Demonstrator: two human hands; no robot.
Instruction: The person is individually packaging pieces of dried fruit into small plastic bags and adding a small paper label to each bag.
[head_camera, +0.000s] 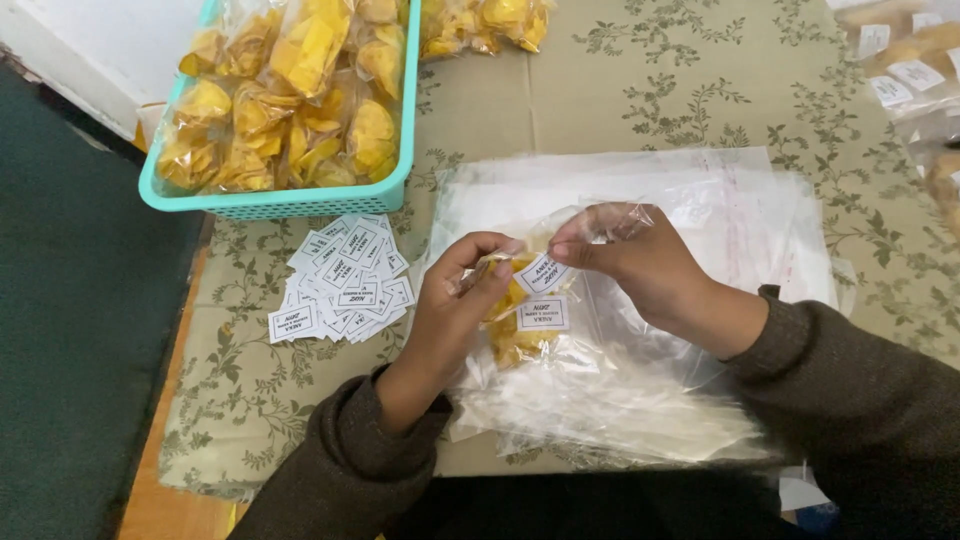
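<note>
Small clear bag of yellow chips (520, 325), paper labels inside, is held just above the stack of empty clear bags (700, 240). Left hand (462, 290) pinches its open top edge; right hand (625, 255) pinches the opposite edge. Likely light, film slippery and limp, contents brittle: grip by the film rim, not the body. Loose labels (340, 280) lie left; teal basket (290, 200) of filled bags beyond.

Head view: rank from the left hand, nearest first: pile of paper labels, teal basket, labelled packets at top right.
From the left hand:
1. Pile of paper labels, just to its left on the cloth.
2. Teal basket, up and left, full of yellow snack bags.
3. Labelled packets, far corner at top right, across the table.
</note>
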